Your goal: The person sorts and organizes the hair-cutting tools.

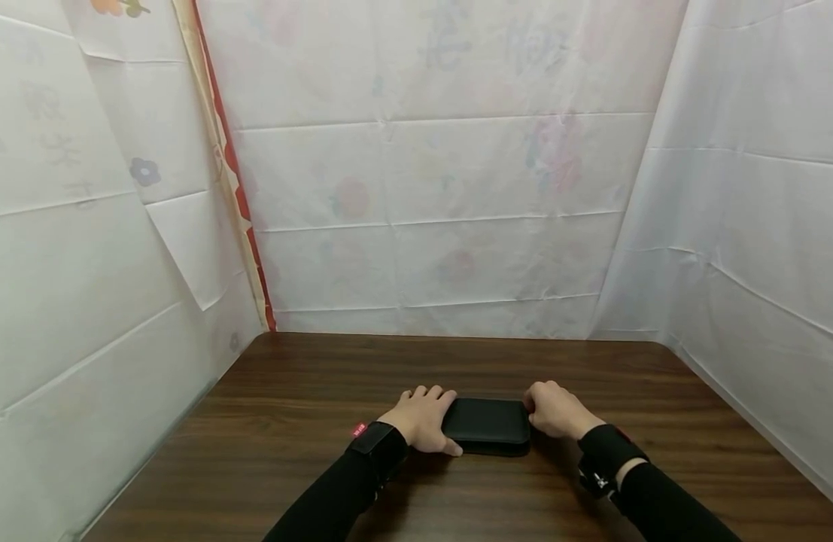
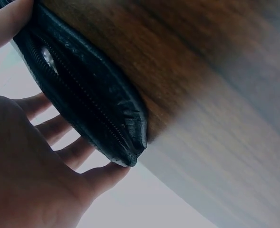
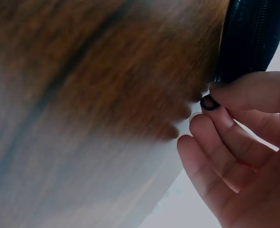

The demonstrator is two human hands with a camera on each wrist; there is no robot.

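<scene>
A black zippered case [image 1: 487, 421] lies flat on the wooden table, between the two hands. My left hand [image 1: 423, 420] grips its left end, the thumb on the near side and the fingers spread along the far side. In the left wrist view the zipper's two rows of teeth [image 2: 78, 95] stand apart at this end, with something small and shiny [image 2: 48, 58] showing between them. At the right end, my right hand [image 1: 557, 409] pinches a small black ring-shaped zipper pull [image 3: 208, 102] between thumb and forefinger. Its other fingers are bent beside it.
The dark brown wooden table [image 1: 308, 391] reaches back to a white sheet [image 1: 423, 188] with faint prints. More white sheeting hangs at the left [image 1: 84, 286] and right [image 1: 741, 226]. Black bands [image 1: 381, 446] circle both wrists.
</scene>
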